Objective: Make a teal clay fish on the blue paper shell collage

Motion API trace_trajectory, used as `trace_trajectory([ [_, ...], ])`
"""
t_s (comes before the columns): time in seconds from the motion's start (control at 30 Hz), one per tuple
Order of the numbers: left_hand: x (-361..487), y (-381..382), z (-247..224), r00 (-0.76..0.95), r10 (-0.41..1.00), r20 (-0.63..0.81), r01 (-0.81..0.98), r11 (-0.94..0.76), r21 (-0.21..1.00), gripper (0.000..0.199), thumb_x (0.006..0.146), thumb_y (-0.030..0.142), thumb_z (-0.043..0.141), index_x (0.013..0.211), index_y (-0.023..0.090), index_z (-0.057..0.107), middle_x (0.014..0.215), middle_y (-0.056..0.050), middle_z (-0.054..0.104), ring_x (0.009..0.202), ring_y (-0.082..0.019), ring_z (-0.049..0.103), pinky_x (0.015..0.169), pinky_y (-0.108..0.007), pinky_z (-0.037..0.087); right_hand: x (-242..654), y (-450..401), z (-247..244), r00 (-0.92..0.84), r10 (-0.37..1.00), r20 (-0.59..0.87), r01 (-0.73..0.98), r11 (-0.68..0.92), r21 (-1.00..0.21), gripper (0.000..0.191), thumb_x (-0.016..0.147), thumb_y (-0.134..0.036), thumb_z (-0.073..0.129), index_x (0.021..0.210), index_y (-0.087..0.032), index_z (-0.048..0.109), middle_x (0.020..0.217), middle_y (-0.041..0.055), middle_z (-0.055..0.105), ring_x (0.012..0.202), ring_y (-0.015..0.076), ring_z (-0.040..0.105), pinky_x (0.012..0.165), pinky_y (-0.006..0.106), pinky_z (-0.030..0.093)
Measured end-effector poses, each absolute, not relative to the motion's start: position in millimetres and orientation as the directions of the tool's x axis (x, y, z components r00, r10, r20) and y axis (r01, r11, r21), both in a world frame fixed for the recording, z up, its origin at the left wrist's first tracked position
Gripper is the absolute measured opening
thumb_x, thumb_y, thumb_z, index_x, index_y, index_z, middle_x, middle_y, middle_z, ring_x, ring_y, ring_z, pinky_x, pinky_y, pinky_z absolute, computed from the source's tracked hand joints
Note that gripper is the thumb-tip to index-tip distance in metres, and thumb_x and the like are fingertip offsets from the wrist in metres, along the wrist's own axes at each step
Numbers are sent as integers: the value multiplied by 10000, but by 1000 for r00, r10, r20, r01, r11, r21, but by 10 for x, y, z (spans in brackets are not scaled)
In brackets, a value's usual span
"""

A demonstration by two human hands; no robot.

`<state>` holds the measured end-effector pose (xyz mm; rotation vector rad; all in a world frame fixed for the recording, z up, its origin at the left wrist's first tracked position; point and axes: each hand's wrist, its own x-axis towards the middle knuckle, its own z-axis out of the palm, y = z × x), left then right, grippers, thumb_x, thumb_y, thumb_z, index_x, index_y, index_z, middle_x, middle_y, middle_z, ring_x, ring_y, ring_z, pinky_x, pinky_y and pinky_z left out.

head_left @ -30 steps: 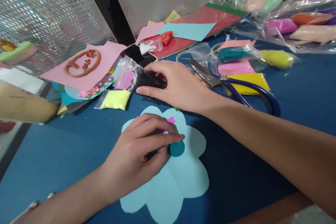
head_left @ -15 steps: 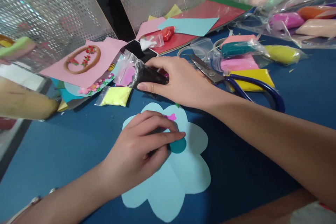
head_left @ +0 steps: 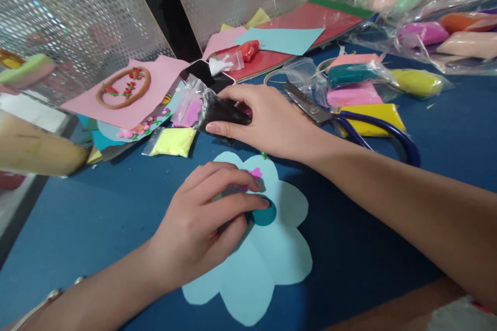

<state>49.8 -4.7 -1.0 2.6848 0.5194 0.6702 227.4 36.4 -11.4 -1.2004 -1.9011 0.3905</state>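
A light-blue paper flower (head_left: 248, 279) with rounded petals lies flat on the table. At its middle is a teal clay disc (head_left: 264, 216), and a small magenta clay piece (head_left: 254, 172) sits above it. My left hand (head_left: 212, 207) rests over the flower, fingers apart and slightly bent, its index fingertip over the teal disc. It holds nothing visible. Farther back, my right hand (head_left: 260, 119) grips a bag of black clay (head_left: 221, 114) between thumb and fingers. A packet of purple clay (head_left: 191, 114) lies just left of that bag, and a packet of bright yellow clay (head_left: 174, 141) is nearby.
Scissors (head_left: 316, 112) with blue handles lie right of my right hand beside several clay packets. A phone (head_left: 169, 15) leans against the perforated back panel. A pink sheet (head_left: 163, 75) with a brown clay ring is at left, near a drink cup (head_left: 39, 139). Clear plastic bags (head_left: 458, 36) fill the far right.
The fingers of my left hand have lifted and spread slightly, showing more of the magenta piece. My right hand stays on the bag of black clay.
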Motion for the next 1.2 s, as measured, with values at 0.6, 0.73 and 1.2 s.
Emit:
trace_trajectory([
  [0.6, 477, -54, -73, 821, 430, 376, 260, -867, 425, 322, 796, 6, 464, 929, 235, 649, 974, -34, 650, 930, -186, 583, 812, -373, 463, 2263, 357, -120, -190, 852, 487, 595, 495, -633, 318, 827, -416, 607, 1042, -185, 643, 971, 58, 692, 883, 224, 623, 764, 351, 477],
  [0.73, 474, -55, -87, 825, 421, 376, 252, -870, 423, 323, 790, 5, 472, 936, 225, 659, 985, -47, 651, 935, -196, 586, 799, -379, 462, 2267, 360, -125, -195, 846, 497, 590, 505, -630, 318, 829, -410, 606, 1047, -181, 642, 971, 56, 692, 865, 217, 623, 767, 349, 477],
  [1.2, 507, -68, -23, 835, 425, 349, 286, -878, 384, 287, 825, 30, 447, 899, 204, 664, 965, -54, 670, 913, -182, 602, 778, -340, 489, 2262, 363, -127, -190, 849, 493, 568, 505, -650, 306, 825, -404, 614, 1027, -175, 640, 979, 47, 678, 876, 201, 614, 773, 332, 473],
])
